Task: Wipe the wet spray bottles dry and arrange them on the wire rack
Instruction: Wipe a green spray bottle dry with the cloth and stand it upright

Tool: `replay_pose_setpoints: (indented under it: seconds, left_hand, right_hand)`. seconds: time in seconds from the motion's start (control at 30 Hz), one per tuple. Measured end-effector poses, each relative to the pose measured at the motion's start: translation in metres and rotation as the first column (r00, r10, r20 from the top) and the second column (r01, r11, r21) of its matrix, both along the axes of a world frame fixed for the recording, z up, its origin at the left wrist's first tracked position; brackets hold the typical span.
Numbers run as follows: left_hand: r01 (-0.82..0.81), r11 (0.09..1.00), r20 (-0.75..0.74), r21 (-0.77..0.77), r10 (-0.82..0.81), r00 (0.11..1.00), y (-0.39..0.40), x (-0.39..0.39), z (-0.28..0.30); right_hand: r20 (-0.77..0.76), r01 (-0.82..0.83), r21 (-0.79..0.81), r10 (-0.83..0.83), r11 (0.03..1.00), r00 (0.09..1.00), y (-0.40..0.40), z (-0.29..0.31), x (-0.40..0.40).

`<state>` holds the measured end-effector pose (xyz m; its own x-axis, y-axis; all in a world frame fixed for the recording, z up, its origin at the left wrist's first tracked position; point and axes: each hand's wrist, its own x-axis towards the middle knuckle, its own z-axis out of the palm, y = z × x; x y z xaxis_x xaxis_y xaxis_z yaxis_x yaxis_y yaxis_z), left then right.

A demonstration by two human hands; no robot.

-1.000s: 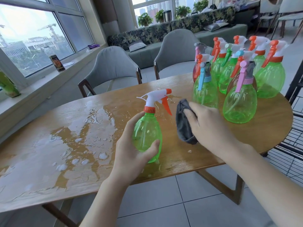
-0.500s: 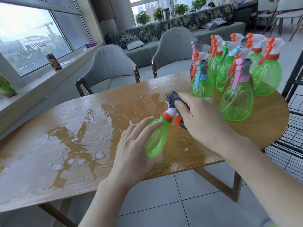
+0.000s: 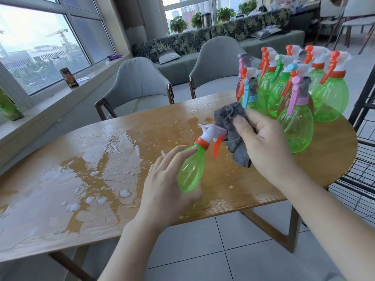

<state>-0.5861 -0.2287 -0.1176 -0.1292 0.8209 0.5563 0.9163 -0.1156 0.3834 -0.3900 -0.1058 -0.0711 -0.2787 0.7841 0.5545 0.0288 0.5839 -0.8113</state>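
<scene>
Gripping the translucent green plastic spray bottle round its belly, the left hand tilts it above the wet wooden table, white nozzle toward the right hand, whose curled fingers press a bunched grey cloth against the sprayer head; more green bottles cluster on the table's far right beside the black wire rack

The left hand covers the base of the tilted green spray bottle. The grey cloth hides its nozzle tip. In the bottle cluster, rear bottles are masked by front ones. The wire rack is cut off at the right edge.
</scene>
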Motion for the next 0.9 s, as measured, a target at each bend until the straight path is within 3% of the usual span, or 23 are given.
replay_pose_setpoints:
  seconds: [0.07, 0.17, 0.27, 0.4, 0.5, 0.6, 0.73, 0.83, 0.9]
  left_hand:
    - [0.006, 1.0, 0.123, -0.019, -0.003, 0.992, -0.002, -0.007, -0.001]
    - [-0.04, 0.999, 0.292, 0.029, 0.029, 0.956, -0.004, -0.015, -0.004]
    - [-0.091, 0.992, 0.355, 0.083, 0.056, 0.933, -0.002, -0.014, -0.007]
    - [-0.085, 0.995, 0.3, 0.057, 0.064, 0.952, -0.001, -0.007, -0.008]
    - [-0.06, 0.998, 0.265, 0.017, 0.053, 0.963, -0.001, -0.001, -0.009]
    - [-0.033, 0.999, 0.244, 0.002, 0.032, 0.969, 0.0, 0.002, -0.009]
    - [0.045, 0.999, 0.243, 0.016, -0.048, 0.969, -0.003, -0.001, -0.008]
    - [0.18, 0.983, 0.402, 0.042, -0.182, 0.897, -0.007, 0.003, -0.006]
    - [0.236, 0.97, 0.483, 0.057, -0.234, 0.844, -0.008, 0.012, -0.006]
  right_hand:
    - [-0.065, 0.134, -0.029, -0.135, 0.991, 0.989, 0.002, -0.004, 0.002]
    - [-0.028, 0.239, -0.057, -0.241, 0.969, 0.97, 0.0, -0.01, 0.001]
    - [0.049, 0.101, -0.199, -0.094, 0.975, 0.994, -0.013, -0.017, -0.01]
    - [0.064, -0.016, -0.318, 0.038, 0.948, 0.997, -0.026, -0.026, -0.033]
    - [-0.078, -0.089, -0.403, 0.062, 0.911, 0.995, -0.026, -0.022, -0.044]
    - [-0.319, -0.226, -0.521, 0.057, 0.823, 0.946, -0.027, -0.019, -0.052]
    - [-0.438, -0.278, -0.513, 0.031, 0.812, 0.898, -0.031, -0.014, -0.051]
    - [-0.554, -0.366, -0.497, 0.037, 0.787, 0.832, -0.032, -0.007, -0.045]
    - [-0.555, -0.388, -0.5, 0.058, 0.774, 0.83, -0.034, -0.007, -0.042]
